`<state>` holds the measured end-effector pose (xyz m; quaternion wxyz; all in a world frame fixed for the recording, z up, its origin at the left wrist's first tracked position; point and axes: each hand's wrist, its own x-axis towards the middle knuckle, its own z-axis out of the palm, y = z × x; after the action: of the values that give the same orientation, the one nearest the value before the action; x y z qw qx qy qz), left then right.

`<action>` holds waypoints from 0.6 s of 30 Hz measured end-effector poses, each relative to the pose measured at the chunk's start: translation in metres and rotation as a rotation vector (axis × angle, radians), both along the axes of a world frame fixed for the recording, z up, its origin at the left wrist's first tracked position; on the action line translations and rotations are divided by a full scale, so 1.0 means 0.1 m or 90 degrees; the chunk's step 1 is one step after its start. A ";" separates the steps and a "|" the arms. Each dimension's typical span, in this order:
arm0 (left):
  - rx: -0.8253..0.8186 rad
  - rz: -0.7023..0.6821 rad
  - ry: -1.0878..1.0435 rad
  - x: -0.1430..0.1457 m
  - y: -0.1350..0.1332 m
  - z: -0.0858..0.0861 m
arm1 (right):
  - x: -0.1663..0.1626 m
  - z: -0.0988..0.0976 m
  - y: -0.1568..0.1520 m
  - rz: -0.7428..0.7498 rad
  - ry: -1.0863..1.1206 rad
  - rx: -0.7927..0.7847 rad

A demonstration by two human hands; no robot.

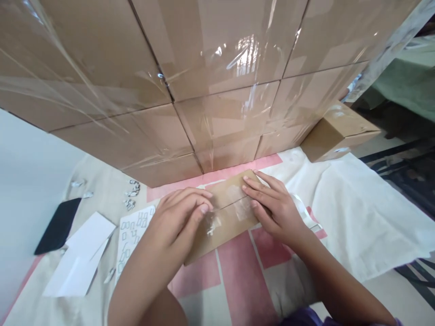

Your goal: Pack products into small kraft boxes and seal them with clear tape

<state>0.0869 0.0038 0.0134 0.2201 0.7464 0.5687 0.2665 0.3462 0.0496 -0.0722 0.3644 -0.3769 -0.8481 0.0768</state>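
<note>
A small flat brown cardboard box (234, 222) lies in front of me, with a seam across its top face. Pieces of clear tape (213, 224) cling across the seam, crinkled and shiny at the left end. My left hand (181, 213) is at that left end, thumb and fingertips pinched together at the tape's edge; exactly what sits between them is partly hidden. My right hand (273, 201) rests on the box's right end, fingers stretched out and spread over the top, thumb nearer me.
Large cartons (224, 108) wrapped in clear film form a wall just behind the box. A smaller carton (340, 131) stands at right. Leftward lie white papers (83, 253), a black flat object (57, 226), a sticker-like sheet (131, 231) and crumpled silvery bits (132, 192). Patterned cloth (238, 276) lies underneath.
</note>
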 end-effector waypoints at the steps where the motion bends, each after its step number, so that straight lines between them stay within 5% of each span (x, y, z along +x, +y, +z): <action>1: -0.041 0.000 -0.003 -0.01 0.01 -0.01 | 0.00 -0.01 0.00 0.001 0.009 -0.004; 6: -0.152 0.004 0.006 0.03 0.05 -0.02 | -0.01 -0.05 0.00 -0.003 0.039 -0.015; 18: -0.129 0.140 0.183 0.26 0.13 -0.08 | -0.01 -0.07 0.02 0.016 0.083 -0.030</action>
<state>0.1125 0.0168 0.0050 0.1802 0.6844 0.6961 0.1207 0.3453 0.0514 -0.0788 0.4092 -0.3688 -0.8251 0.1258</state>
